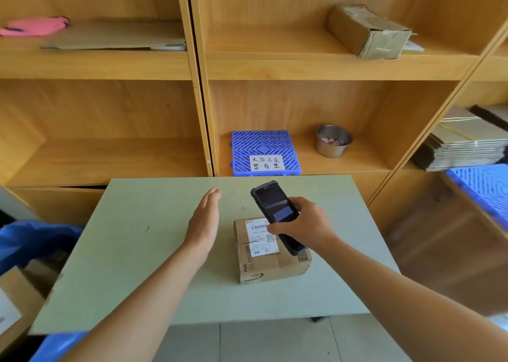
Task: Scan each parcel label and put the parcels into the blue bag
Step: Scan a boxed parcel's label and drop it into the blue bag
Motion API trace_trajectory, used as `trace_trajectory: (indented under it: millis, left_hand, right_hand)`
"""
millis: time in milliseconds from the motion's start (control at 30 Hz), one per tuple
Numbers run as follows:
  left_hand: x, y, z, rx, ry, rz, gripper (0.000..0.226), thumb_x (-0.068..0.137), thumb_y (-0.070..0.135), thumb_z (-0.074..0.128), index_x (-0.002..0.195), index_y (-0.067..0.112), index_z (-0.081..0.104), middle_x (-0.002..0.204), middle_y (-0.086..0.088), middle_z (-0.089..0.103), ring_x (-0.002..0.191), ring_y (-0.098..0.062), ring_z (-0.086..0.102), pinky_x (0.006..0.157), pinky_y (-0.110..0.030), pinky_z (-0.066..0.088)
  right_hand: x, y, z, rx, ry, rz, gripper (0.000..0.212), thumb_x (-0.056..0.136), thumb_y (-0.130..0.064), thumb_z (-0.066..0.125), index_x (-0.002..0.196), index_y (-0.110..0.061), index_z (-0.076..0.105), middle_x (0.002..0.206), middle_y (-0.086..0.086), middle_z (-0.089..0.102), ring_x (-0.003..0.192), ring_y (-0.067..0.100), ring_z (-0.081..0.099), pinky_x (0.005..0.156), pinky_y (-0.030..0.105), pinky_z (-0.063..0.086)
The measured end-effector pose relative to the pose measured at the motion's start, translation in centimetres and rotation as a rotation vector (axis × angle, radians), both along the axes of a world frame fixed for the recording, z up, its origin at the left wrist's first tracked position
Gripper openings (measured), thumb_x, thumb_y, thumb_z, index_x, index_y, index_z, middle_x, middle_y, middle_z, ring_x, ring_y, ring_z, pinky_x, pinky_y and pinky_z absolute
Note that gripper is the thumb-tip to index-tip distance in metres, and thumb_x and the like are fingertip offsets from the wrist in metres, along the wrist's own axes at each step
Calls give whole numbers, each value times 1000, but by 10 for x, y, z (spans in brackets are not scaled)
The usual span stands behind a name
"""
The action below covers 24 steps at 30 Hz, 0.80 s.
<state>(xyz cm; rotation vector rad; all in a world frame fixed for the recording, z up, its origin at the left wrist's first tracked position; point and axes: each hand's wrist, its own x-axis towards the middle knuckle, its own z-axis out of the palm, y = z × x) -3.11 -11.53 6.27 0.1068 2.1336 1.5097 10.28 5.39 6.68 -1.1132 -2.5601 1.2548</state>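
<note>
A wooden shelving unit (198, 67) is seen behind a pale green table (132, 251). A blue bag (33, 240) is gaped at the table's left edge, with cardboard parcels (19, 293) seen inside it. On a lower shelf a steel bowl (333, 141) is stood, with small pieces of paper in it, beside a blue plastic grid mat (264, 153). A taped cardboard parcel (270, 251) is rested on the table, label upward. Over its label a handheld scanner (277, 213) is clasped in the right hand (305, 224). The left hand (204, 221) is held flat with straight fingers, nothing in it, just left of the parcel.
</note>
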Motion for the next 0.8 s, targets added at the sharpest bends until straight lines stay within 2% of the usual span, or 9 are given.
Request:
trace_trajectory:
  millis: [167,300,467,600,800]
  left_hand:
    - [18,5,-9,-52,-69,-70,57,96,58,31,147,34,38,156,10,35,142,-16,32,117,-40,23]
    - [28,8,-17,-74,-121,-120,56,99,55,31,149,32,36,158,7,32,144,-16,29,114,-37,20]
    - [27,14,-26,-109,-148,-185,57,99,57,29,151,33,33,159,7,29,146,-16,26,115,-36,18]
    - [23,15,-32,-121,-156,-196,58,99,58,28,151,33,32,160,7,28,146,-16,25,115,-37,18]
    - [19,15,-37,-126,-158,-203,59,98,58,28,152,33,30,161,6,26,147,-17,24,116,-38,17]
  right_hand:
    - [6,13,1,151,-137,83,68,61,-44,90,119,-27,60,99,-8,69,81,10,63,57,18,47]
    - [16,25,-2,328,-307,164,71,57,-50,88,117,-25,59,93,-5,67,83,15,65,70,31,60]
    - [31,39,-16,511,-493,337,74,58,-54,86,118,-22,57,96,-3,67,84,19,64,75,37,61]
    - [39,45,-19,571,-620,444,74,65,-49,87,124,-19,54,104,0,65,91,20,63,79,33,59]
    - [41,48,-17,598,-654,451,71,68,-44,86,125,-19,52,104,0,63,87,19,57,70,27,50]
